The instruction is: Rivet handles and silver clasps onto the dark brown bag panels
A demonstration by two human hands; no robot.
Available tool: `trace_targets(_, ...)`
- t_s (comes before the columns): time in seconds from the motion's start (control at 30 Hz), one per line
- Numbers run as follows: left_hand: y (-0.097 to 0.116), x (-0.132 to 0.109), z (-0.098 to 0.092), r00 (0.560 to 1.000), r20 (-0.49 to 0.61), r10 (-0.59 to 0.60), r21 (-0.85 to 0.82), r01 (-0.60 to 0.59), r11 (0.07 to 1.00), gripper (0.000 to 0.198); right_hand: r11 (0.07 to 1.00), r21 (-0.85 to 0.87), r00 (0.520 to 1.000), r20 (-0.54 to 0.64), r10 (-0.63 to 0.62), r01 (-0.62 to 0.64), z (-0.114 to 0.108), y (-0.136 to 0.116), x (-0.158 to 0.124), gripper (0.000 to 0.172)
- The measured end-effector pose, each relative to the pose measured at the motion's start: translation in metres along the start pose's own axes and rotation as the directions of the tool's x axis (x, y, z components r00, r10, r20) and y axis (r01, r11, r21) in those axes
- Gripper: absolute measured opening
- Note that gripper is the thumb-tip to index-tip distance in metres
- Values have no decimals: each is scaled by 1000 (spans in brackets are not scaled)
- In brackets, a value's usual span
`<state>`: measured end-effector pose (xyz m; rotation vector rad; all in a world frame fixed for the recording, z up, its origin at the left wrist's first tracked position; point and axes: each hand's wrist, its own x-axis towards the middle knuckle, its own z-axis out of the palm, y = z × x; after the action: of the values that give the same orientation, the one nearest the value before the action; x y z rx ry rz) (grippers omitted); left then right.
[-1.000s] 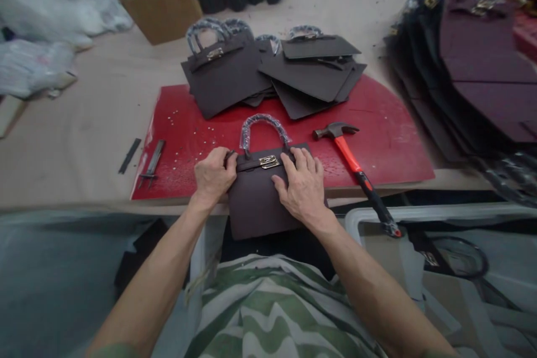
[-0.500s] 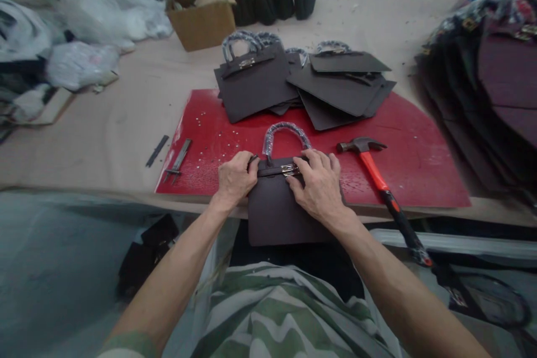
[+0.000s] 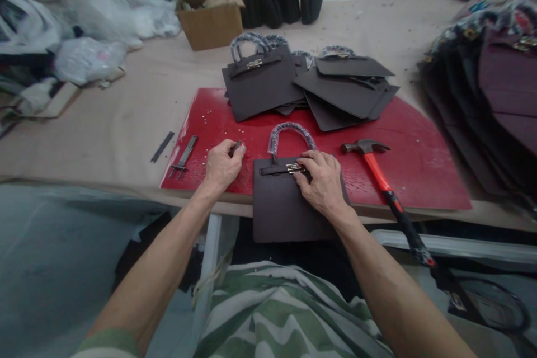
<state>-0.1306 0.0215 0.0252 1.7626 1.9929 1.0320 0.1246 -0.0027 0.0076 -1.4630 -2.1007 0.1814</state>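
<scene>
A dark brown handbag panel [image 3: 285, 212] lies over the table's front edge, its plastic-wrapped handle [image 3: 292, 126] pointing away from me. Across its top runs a narrow strap [image 3: 272, 169] with a shiny metal clasp [image 3: 295, 168]. My right hand [image 3: 321, 182] grips the panel at the clasp, thumb and fingers bent around the strap's right end, which they partly hide. Off the panel's left side, above the red board, my left hand [image 3: 222, 166] is closed, pinching a small dark piece [image 3: 235, 148] whose kind I cannot make out.
The red board [image 3: 419, 168] carries a claw hammer [image 3: 377, 173] on the right and a pronged metal tool [image 3: 184, 156] on the left. A dark strip [image 3: 162, 147] lies beside it. Several similar panels [image 3: 264, 86] are piled behind; a cardboard box [image 3: 213, 22] stands farther back.
My left hand has moved left, away from the panel's strap, with the small dark piece in its fingers. My right hand stays at the clasp. The view has shifted slightly.
</scene>
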Motion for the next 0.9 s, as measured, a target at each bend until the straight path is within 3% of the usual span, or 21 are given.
trace_targets(0.2, 14, -15, 2, 996, 85, -9, -52, 14, 999, 21, 1000, 8, 1000, -21, -2, 2, 4, 4, 0, 20)
trace_targets(0.4, 8, -11, 9, 989, 80, -122, 24, 120, 992, 19, 1000, 16, 1000, -25, -1, 2, 3, 4, 0, 19)
trace_targets(0.67, 15, -16, 8, 991, 115, -72, -25, 75, 997, 19, 999, 32, 1000, -16, 15, -14, 4, 5, 1, 20)
trace_targets(0.9, 14, -22, 8, 975, 105, -198, -200, 216, 956, 23, 996, 83, 999, -28, -26, 28, 1, 7, 3, 18)
